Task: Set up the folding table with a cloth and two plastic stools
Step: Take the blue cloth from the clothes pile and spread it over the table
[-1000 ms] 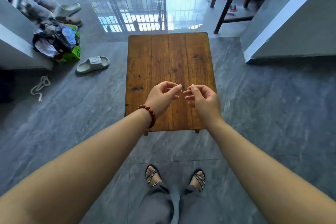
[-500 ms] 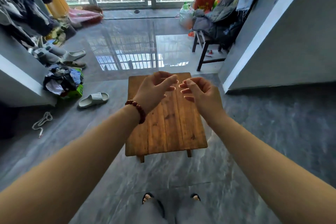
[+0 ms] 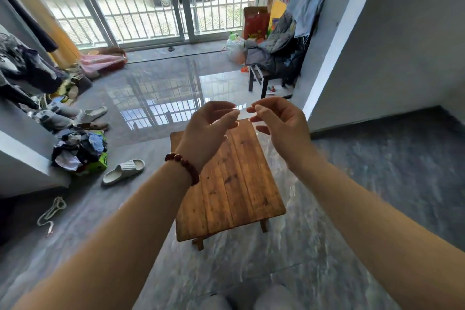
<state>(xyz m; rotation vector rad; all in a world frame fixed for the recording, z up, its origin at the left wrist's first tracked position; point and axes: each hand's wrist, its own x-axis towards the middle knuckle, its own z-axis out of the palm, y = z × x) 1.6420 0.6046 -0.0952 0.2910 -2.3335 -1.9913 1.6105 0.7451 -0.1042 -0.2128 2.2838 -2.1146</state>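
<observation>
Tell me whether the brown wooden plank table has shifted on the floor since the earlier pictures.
No. The brown wooden table still stands right of the pale slide sandal; only the view tilted up.

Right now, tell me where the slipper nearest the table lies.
In the head view, the slipper lies on the floor left of the wooden table, just right of the clothes pile.

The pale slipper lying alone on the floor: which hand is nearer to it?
Left. The left hand is raised above the wooden table, to the right of the slipper; the right hand is beside it, further to the right.
</observation>
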